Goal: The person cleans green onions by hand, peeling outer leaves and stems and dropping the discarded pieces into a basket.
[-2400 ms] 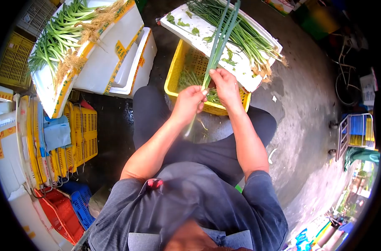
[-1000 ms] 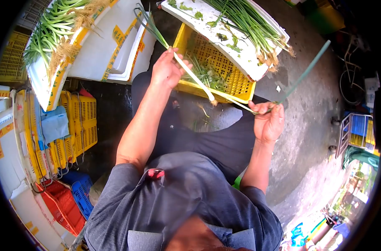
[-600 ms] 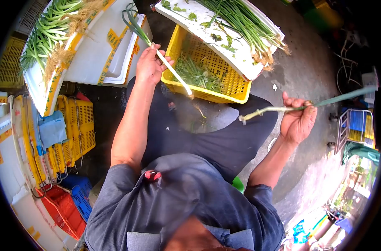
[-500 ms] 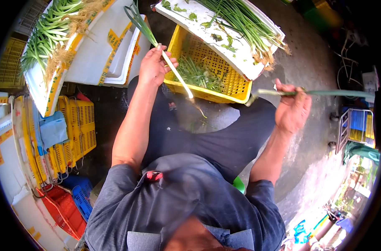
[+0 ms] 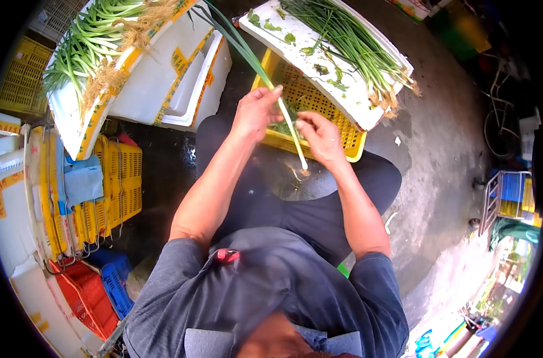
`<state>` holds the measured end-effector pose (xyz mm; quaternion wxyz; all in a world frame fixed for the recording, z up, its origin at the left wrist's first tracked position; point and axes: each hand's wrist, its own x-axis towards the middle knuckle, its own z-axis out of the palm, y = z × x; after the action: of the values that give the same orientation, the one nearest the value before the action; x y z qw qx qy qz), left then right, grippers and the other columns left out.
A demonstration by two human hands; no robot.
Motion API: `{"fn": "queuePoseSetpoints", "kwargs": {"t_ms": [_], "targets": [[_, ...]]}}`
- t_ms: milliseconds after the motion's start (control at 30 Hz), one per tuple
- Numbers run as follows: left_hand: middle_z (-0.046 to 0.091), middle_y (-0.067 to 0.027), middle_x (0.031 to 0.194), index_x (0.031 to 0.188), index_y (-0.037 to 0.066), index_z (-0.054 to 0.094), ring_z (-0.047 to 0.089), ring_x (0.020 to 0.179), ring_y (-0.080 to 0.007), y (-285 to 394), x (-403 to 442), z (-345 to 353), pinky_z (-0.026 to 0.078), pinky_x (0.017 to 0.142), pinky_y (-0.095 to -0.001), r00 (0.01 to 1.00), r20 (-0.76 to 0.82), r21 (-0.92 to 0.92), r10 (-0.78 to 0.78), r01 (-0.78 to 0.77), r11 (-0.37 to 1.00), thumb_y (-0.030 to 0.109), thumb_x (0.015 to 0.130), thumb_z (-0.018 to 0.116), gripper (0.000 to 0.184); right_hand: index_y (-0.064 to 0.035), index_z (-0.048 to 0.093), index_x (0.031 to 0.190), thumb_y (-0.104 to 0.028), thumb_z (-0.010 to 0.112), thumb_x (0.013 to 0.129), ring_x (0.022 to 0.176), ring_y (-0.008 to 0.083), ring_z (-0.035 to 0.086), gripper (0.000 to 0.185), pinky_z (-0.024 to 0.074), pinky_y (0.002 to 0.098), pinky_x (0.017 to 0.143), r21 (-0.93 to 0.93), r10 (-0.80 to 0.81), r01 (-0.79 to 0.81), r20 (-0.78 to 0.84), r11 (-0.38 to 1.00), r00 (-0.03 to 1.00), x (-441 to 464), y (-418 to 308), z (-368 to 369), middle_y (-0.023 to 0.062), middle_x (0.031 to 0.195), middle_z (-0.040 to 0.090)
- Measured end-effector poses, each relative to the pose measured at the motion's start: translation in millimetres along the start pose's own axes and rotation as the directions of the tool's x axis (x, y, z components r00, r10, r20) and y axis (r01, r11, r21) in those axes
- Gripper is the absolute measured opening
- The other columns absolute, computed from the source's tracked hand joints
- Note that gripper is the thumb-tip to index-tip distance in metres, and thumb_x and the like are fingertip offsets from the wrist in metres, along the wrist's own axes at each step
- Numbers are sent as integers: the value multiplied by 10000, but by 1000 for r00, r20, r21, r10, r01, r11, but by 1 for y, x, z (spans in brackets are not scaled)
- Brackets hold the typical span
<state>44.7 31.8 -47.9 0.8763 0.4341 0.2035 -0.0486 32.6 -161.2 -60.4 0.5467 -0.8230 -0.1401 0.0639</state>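
Note:
Between thumb and fingers, my left hand [image 5: 256,112] pinches a green onion [image 5: 292,127], its green leaves up to the left and its white root end down over my lap. My right hand [image 5: 323,137] is beside the stalk's white part, fingers bent together; whether it touches the stalk or holds a bit of it is too small to tell. Behind both hands stands a yellow basket [image 5: 353,143] with loose green scraps in it. Above, a white foam board [image 5: 295,45] bears a bunch of green onions [image 5: 349,45] with brown roots and torn leaf pieces.
At the upper left, cleaned green onions [image 5: 98,45] lie on a white foam box [image 5: 74,128], by more foam boxes [image 5: 149,89]. Yellow crates [image 5: 119,185], a red crate [image 5: 86,298] and a blue basket [image 5: 115,289] stand left. A metal cart [image 5: 492,200] is at the right.
The leaf strip my right hand held out to the right is gone from it. That hand has come back to the middle, beside the stalk. My left hand has moved right with the green onion.

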Motion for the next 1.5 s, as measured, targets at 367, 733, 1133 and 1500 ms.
{"fn": "queuePoseSetpoints", "kwargs": {"t_ms": [367, 733, 1133, 1500], "targets": [[611, 2, 744, 832, 110, 548, 586, 543, -101, -11, -3, 5, 518, 489, -251, 997, -11, 155, 70, -68, 986, 182, 890, 757, 228, 6, 686, 905, -173, 635, 898, 689, 293, 655, 187, 496, 388, 647, -60, 29, -33, -66, 998, 997, -5, -22, 17, 187, 757, 653], [620, -10, 727, 819, 105, 563, 569, 548, -96, -20, -6, 7, 491, 505, -239, 999, 22, 173, 42, -46, 984, 226, 899, 747, 234, 11, 689, 960, -211, 563, 925, 706, 256, 663, 258, 514, 374, 681, -9, 146, -146, 14, 989, 989, -6, 1, 12, 198, 759, 662], [627, -5, 740, 798, 118, 552, 572, 547, -104, -16, -11, 4, 475, 505, -244, 1000, 16, 119, -3, 1, 993, 229, 896, 751, 247, 14, 682, 957, -222, 554, 936, 736, 158, 620, 269, 496, 321, 686, 186, 271, -286, 100, 940, 957, -3, 17, 15, 100, 764, 661], [582, 7, 655, 789, 120, 538, 560, 531, -97, -19, -15, 6, 473, 499, -241, 999, 31, 189, -25, 19, 982, 244, 884, 766, 276, 7, 688, 898, -200, 562, 939, 640, 184, 623, 246, 490, 339, 612, 98, 90, -86, -39, 992, 995, 4, -6, 21, 134, 698, 645]]}}
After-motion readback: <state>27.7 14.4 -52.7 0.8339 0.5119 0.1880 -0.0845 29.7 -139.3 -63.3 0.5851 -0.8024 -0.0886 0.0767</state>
